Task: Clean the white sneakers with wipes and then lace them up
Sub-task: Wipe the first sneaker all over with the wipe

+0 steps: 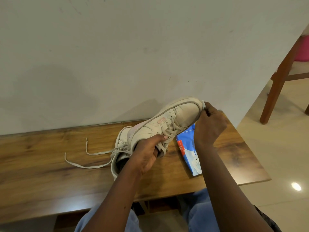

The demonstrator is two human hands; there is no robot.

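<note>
Left hand [147, 153] grips the sneaker [167, 121] (toe raised), right hand [209, 124] pinches a wipe [203, 104]

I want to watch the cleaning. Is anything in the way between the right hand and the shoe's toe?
Nothing visible is. The right hand is at the toe of the held sneaker, pinching a small white bit, likely a wipe, against it.

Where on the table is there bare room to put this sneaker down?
Bare wood on the table left of the trailing laces, and a narrower patch right of the wipes pack. Crowded between them, where the other sneaker lies.
</note>
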